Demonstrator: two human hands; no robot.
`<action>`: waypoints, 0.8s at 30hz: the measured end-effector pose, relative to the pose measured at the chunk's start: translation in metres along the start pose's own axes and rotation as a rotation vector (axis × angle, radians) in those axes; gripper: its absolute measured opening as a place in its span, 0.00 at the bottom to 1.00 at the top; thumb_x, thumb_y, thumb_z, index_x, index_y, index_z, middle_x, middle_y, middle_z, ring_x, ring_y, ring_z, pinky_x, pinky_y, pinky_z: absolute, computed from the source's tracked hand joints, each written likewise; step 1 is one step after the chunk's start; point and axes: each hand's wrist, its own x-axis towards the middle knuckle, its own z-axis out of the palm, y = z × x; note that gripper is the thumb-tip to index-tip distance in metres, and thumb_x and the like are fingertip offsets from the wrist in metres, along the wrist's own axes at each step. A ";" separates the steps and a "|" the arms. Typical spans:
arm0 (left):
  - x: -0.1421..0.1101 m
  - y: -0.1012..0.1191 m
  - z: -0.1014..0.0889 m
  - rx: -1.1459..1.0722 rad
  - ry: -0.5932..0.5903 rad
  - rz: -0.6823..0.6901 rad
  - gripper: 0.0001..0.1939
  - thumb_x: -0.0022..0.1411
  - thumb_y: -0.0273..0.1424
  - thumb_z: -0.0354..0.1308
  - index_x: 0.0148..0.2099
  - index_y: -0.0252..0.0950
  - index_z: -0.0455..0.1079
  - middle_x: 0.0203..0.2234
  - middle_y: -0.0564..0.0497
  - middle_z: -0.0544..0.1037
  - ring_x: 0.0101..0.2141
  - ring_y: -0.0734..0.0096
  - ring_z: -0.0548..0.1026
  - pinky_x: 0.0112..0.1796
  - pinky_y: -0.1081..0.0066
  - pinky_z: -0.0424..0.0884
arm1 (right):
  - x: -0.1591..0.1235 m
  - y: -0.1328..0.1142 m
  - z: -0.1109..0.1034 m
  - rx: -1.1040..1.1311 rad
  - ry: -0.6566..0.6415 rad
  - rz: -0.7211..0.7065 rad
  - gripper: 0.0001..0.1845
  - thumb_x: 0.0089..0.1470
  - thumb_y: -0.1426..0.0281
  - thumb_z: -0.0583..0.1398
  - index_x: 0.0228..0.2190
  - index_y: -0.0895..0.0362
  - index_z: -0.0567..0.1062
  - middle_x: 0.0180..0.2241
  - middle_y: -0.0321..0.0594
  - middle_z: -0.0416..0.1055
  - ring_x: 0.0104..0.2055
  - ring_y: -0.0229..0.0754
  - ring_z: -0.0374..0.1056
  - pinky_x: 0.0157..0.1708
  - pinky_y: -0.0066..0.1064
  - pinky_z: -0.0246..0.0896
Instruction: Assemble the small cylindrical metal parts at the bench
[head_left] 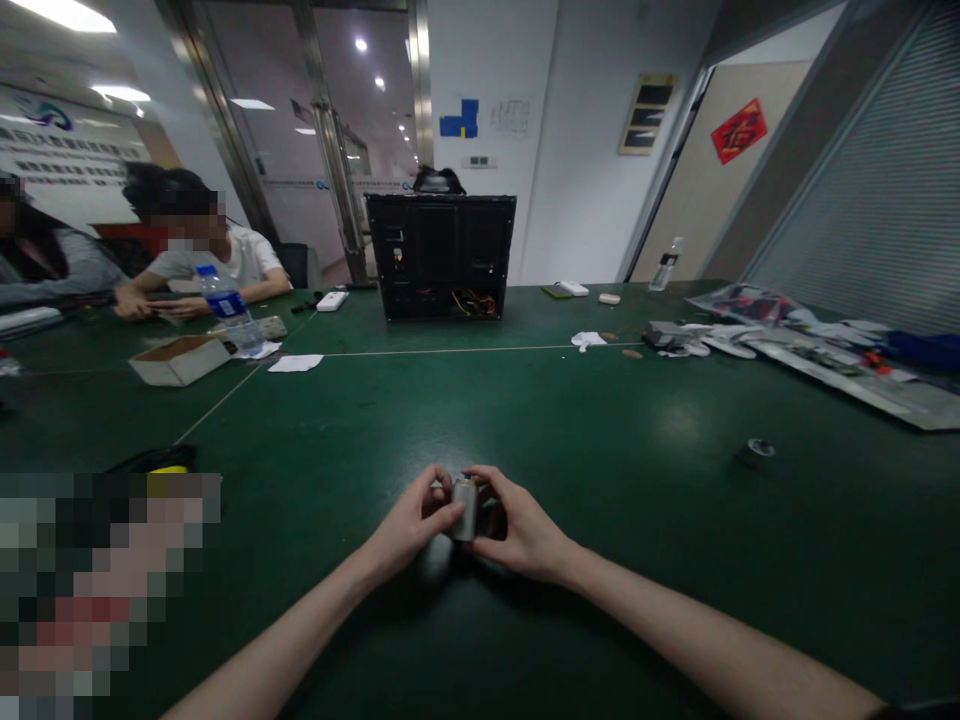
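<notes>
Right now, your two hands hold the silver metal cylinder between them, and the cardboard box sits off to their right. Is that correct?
Not quite: the head view shows the cardboard box to the left of the hands, not the right. The rest stands: the left hand and right hand hold the silver metal cylinder between them.

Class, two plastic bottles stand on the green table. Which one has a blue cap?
The bottle at left, near the cardboard box, has the blue cap and label. The other bottle, far right, shows no blue.
</notes>
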 end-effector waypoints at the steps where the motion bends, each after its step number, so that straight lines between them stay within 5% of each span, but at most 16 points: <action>1: 0.001 -0.001 0.000 0.037 0.013 0.007 0.17 0.57 0.41 0.58 0.39 0.37 0.56 0.29 0.55 0.68 0.30 0.72 0.69 0.31 0.74 0.64 | 0.000 0.000 0.000 0.003 -0.002 -0.006 0.36 0.43 0.72 0.65 0.53 0.55 0.58 0.47 0.45 0.65 0.44 0.42 0.67 0.40 0.32 0.66; 10: 0.005 -0.001 0.004 0.242 0.103 0.037 0.16 0.51 0.33 0.63 0.37 0.35 0.60 0.29 0.54 0.70 0.29 0.72 0.70 0.31 0.73 0.66 | -0.002 0.005 0.004 -0.083 0.019 -0.050 0.33 0.45 0.73 0.63 0.51 0.55 0.58 0.45 0.42 0.66 0.42 0.40 0.66 0.43 0.33 0.63; 16: 0.004 0.002 0.003 0.241 0.064 0.069 0.13 0.54 0.34 0.60 0.40 0.33 0.65 0.32 0.49 0.74 0.34 0.65 0.73 0.35 0.69 0.68 | -0.003 0.008 0.004 -0.076 0.028 -0.017 0.34 0.44 0.73 0.64 0.52 0.55 0.58 0.45 0.43 0.63 0.38 0.38 0.64 0.32 0.27 0.64; 24: 0.001 0.004 0.002 0.212 0.018 0.080 0.14 0.56 0.35 0.59 0.43 0.33 0.66 0.36 0.46 0.75 0.36 0.63 0.73 0.39 0.67 0.69 | -0.002 0.005 0.003 -0.106 0.025 -0.063 0.34 0.42 0.76 0.64 0.51 0.53 0.59 0.45 0.41 0.62 0.40 0.39 0.62 0.33 0.27 0.63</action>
